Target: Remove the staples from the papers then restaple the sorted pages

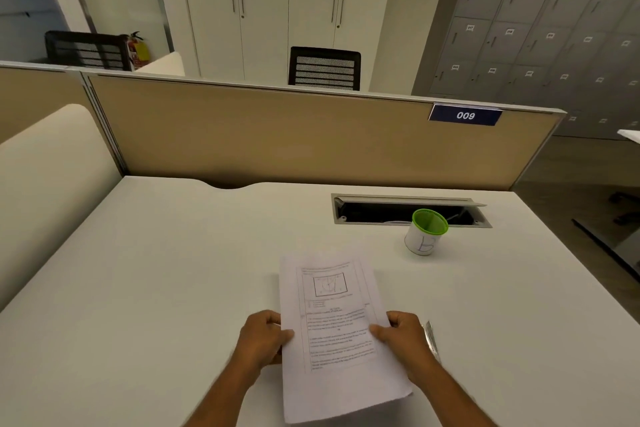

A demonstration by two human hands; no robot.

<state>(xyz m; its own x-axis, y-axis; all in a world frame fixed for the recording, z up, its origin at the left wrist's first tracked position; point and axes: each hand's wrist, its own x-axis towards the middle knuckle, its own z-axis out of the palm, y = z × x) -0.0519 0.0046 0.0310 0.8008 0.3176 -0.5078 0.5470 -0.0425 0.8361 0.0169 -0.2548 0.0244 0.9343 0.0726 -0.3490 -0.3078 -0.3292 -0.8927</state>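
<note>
A stack of printed papers [337,329] with text and a small diagram is held over the white desk [173,270] near its front edge. My left hand [263,336] grips the stack's left edge, thumb on top. My right hand [403,334] grips the right edge the same way. A thin silvery object [432,340], perhaps a stapler or staple remover, lies on the desk just right of my right hand, partly hidden by it. No staple is discernible on the pages.
A white cup with a green rim [426,232], marked with a handwritten letter, stands at the back right beside an open cable tray slot [381,210]. A tan partition [277,135] closes the desk's far side; a cream panel [45,184] bounds the left.
</note>
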